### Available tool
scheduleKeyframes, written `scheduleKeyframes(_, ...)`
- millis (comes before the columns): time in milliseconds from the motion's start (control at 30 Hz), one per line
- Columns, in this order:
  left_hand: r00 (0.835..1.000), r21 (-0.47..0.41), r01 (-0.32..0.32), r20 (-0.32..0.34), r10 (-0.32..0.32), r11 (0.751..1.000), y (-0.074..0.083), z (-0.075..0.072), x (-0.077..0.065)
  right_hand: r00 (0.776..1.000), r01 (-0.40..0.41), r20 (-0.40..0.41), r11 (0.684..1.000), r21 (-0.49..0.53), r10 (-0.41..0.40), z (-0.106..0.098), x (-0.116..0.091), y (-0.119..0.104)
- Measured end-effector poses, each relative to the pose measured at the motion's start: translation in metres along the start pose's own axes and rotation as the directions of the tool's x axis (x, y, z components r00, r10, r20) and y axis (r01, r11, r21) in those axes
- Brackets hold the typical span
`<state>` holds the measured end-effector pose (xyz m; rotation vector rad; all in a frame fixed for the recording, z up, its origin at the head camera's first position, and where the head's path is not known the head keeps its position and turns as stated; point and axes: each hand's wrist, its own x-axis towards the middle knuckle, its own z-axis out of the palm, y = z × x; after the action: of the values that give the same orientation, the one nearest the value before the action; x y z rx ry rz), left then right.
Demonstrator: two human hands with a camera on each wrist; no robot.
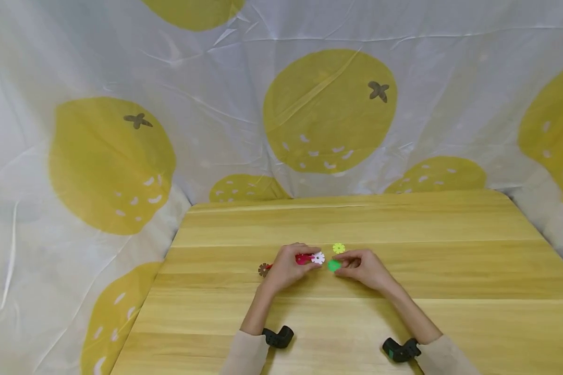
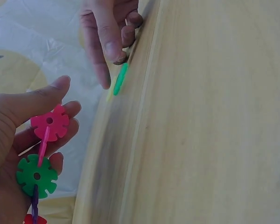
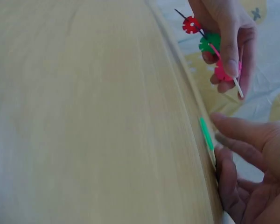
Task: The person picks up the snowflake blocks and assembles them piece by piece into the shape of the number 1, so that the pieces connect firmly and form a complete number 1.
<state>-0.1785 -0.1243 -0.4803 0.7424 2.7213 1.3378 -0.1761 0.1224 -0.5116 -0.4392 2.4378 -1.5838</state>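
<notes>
My left hand (image 1: 288, 263) grips a chain of notched plastic discs. In the left wrist view, the chain has a pink disc (image 2: 50, 122), a green chain disc (image 2: 37, 176) and a purple disc (image 2: 35, 205) seen edge-on. A white disc (image 1: 317, 258) sits at its right end, between thumb and fingers. A brown disc (image 1: 264, 270) shows left of this hand; its join is hidden. My right hand (image 1: 363, 266) holds a loose bright green disc (image 1: 334, 265) between thumb and finger, low over the table and a short way from the white disc.
A yellow notched disc (image 1: 339, 248) lies on the wooden table (image 1: 356, 323) just beyond the right hand. Black cameras are worn on both wrists. A fruit-patterned cloth (image 1: 216, 104) hangs behind and left of the table.
</notes>
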Motion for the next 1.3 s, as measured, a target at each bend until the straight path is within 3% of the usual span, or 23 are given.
scheduleKeyframes(133, 1.0, -0.01, 0.024, 0.002, -0.024, 1.0, 0.001, 0.001, -0.002, 0.999, 0.048, -0.011, 0.995, -0.087, -0.05, 0.005, 0.002, -0.002)
scheduleKeyframes(267, 0.999, -0.004, 0.04, 0.007, -0.04, 0.999, 0.001, 0.001, -0.004, 0.998, 0.041, -0.041, 0.99, -0.136, -0.047, 0.008, 0.001, -0.004)
scheduleKeyframes(800, 0.999, 0.024, 0.053, 0.01, -0.054, 0.998, 0.001, 0.001, -0.006, 0.997, -0.002, -0.08, 0.992, -0.123, -0.008, 0.008, -0.002, -0.003)
scheduleKeyframes(967, 0.998, 0.025, 0.054, 0.022, -0.055, 0.998, 0.004, 0.0, -0.004, 0.997, 0.043, -0.055, 0.998, -0.053, -0.046, 0.004, -0.002, -0.004)
scheduleKeyframes(1033, 0.998, 0.019, 0.053, 0.027, -0.053, 0.998, 0.006, 0.0, -0.003, 0.998, 0.054, -0.036, 0.998, 0.033, -0.052, 0.003, -0.002, -0.004)
scheduleKeyframes(1200, 0.999, -0.004, 0.038, 0.037, -0.038, 0.999, 0.01, 0.0, 0.0, 0.997, 0.077, -0.001, 0.971, 0.226, -0.079, 0.002, 0.0, -0.005)
scheduleKeyframes(1300, 0.999, -0.009, 0.032, 0.038, -0.031, 0.999, 0.01, -0.001, 0.0, 0.996, 0.09, -0.013, 0.961, 0.26, -0.09, 0.001, 0.0, -0.006)
